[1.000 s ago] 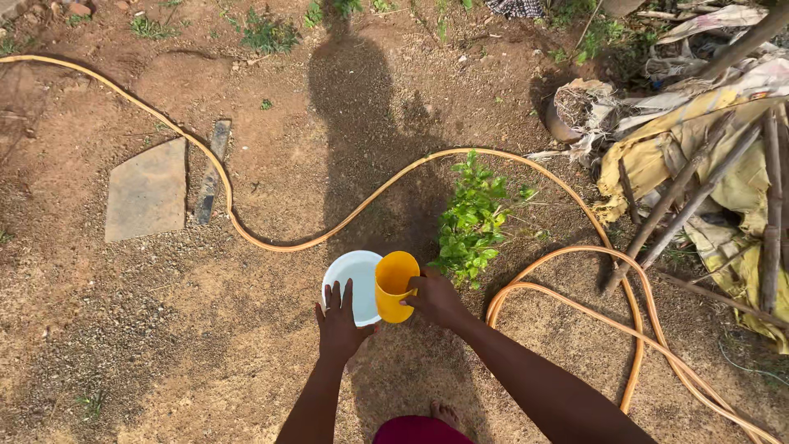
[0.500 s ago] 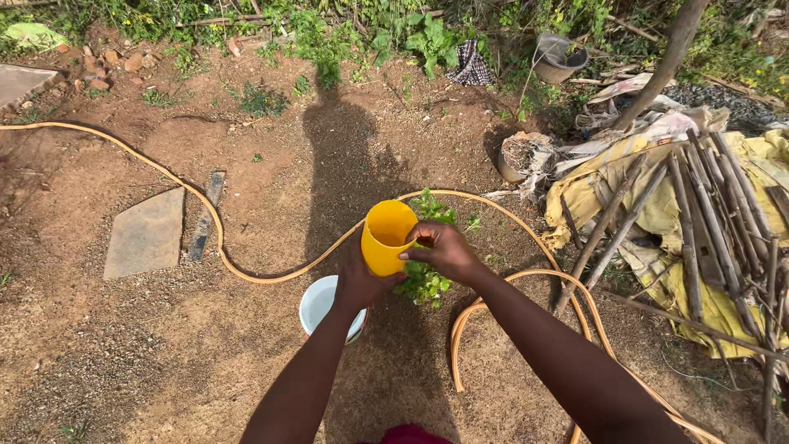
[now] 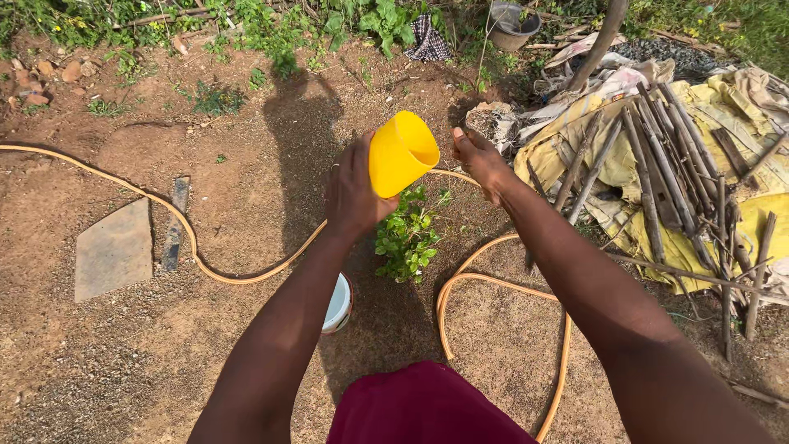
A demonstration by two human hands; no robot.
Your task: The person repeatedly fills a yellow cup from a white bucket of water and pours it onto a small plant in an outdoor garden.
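My left hand [image 3: 352, 191] grips a yellow plastic cup [image 3: 400, 153], tilted with its mouth toward the right, raised above a small green leafy plant [image 3: 407, 237] growing in the dirt. My right hand [image 3: 481, 160] hovers just right of the cup's mouth, fingers apart, holding nothing. A white bucket [image 3: 338, 303] stands on the ground below my left forearm, mostly hidden by it.
An orange hose [image 3: 193, 245] snakes across the bare soil and loops to the right of the plant. A flat stone slab [image 3: 113, 249] lies at left. Wooden poles [image 3: 674, 164] over yellow sheeting pile up at right. Weeds and a pot [image 3: 514, 16] line the far edge.
The cup rose from the bucket to above the plant and tilted. My right hand let go of it; my left hand left the bucket rim and now holds the cup.
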